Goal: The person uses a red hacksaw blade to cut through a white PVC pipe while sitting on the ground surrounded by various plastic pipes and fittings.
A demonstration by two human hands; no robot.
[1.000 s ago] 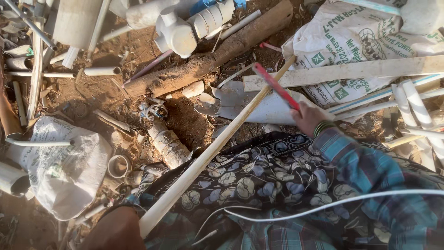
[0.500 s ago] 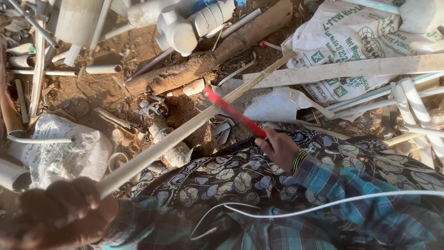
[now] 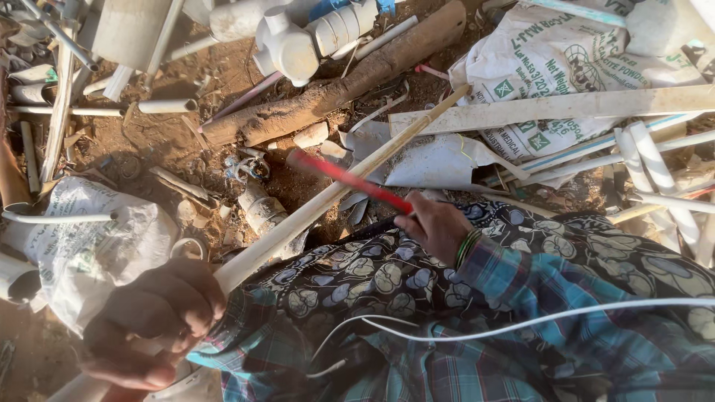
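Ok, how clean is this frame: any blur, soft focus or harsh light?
Head view: the red tool is streaked with motion blur; the left hand, close to the lens, is soft and shadowed; low warm sunlight throws hard shadows across the dirt and brightens the white sack.

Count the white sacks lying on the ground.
2: one printed sack top right behind the slat, one crumpled sack at left near the left hand. Others may be hidden.

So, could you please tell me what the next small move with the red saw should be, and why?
Probably draw the red saw back across the long pipe: the blade lies over it, the right hand grips the handle, and the left hand steadies the near end.
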